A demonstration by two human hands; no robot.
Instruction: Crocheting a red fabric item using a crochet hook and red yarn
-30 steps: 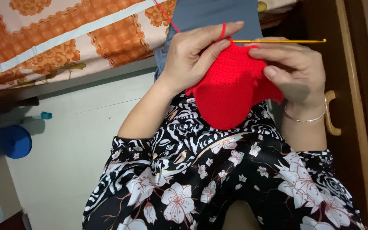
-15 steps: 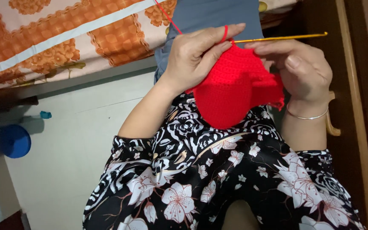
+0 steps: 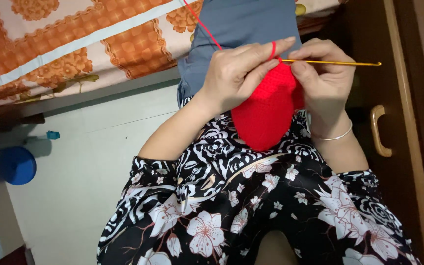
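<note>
Our left hand (image 3: pixel 239 73) pinches the red crochet piece (image 3: pixel 266 115), red yarn (image 3: pixel 203 23) looped over its forefinger. Our right hand (image 3: pixel 322 78) grips the golden crochet hook (image 3: pixel 337 62) closed.

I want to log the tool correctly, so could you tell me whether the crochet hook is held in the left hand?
No, the right hand grips the golden crochet hook, while the left hand holds the red crocheted piece.
</note>
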